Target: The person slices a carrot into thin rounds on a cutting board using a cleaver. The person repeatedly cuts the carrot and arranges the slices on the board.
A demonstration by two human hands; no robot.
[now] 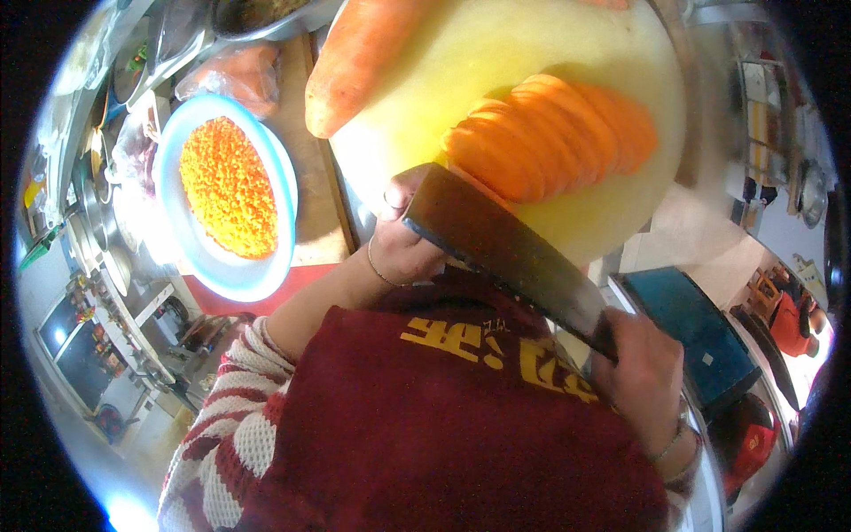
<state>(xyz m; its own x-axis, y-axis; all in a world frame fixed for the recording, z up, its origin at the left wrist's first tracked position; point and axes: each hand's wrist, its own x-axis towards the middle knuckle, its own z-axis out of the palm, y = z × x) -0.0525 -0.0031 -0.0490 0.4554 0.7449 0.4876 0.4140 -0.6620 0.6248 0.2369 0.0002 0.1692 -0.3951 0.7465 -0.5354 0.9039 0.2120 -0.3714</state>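
My right hand grips the handle of a broad cleaver, its dark blade slanting up and left across the near edge of a round, yellowish cutting board. Thin carrot slices lie overlapped in a row on the board, just beyond the blade. Close to the near end of that row is my left hand, its thumb beside the blade's tip end. The blade hides its other fingers, so whether they hold anything cannot be seen. A large carrot rests at the board's left side.
Left of the board stands a pale blue-rimmed bowl of finely chopped orange bits. Behind it lies a clear plastic bag with orange contents. A wooden board lies between. A dark teal box-like object and a person in red appear at right.
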